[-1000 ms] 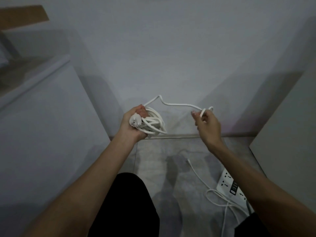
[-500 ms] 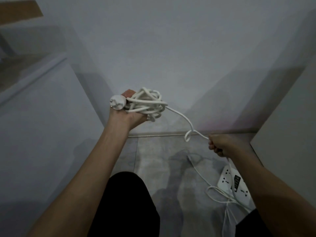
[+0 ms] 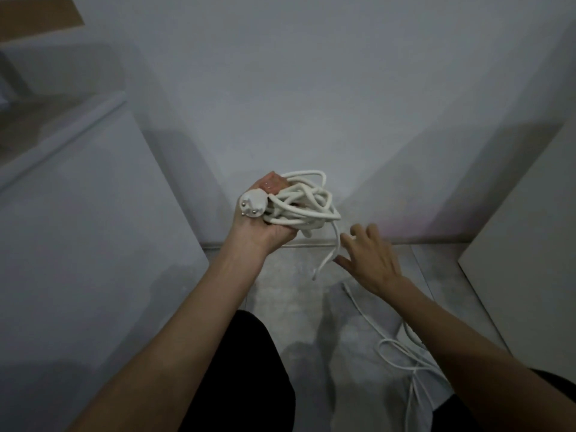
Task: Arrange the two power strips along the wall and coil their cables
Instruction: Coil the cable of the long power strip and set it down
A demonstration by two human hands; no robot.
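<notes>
The left hand [image 3: 265, 227] is raised palm-up in front of the plain pale grey wall [image 3: 311, 88], fingers curled around a messy bundle of thick white round power cable [image 3: 304, 204]; the bundle fills the palm and spills over its right side; the white moulded plug with three metal pins [image 3: 253, 205] sits at the left edge of the bundle, resting against the base of the thumb, pins pointing toward the camera. From the underside of the bundle one strand of cable [image 3: 333, 251] hangs free and curves down to the left, ending above the mottled grey tiled floor [image 3: 296, 307]. The right hand [image 3: 369, 260] is just right of that hanging strand and lower than the bundle, back toward the camera, fingers spread and loose, gripping nothing; whether a fingertip touches the strand cannot be told. Lower and to the right of the bundle, more thin white cable [image 3: 396, 347] lies looped on the floor, running under the right forearm; the power strip itself is hidden there. Below the bundle a knee in black fabric [image 3: 246, 369] fills the bottom centre. Left of the bundle stands a white flat-fronted cabinet [image 3: 78, 229]; right of it a pale panel [image 3: 530, 229] rises from the floor beside the wall.
</notes>
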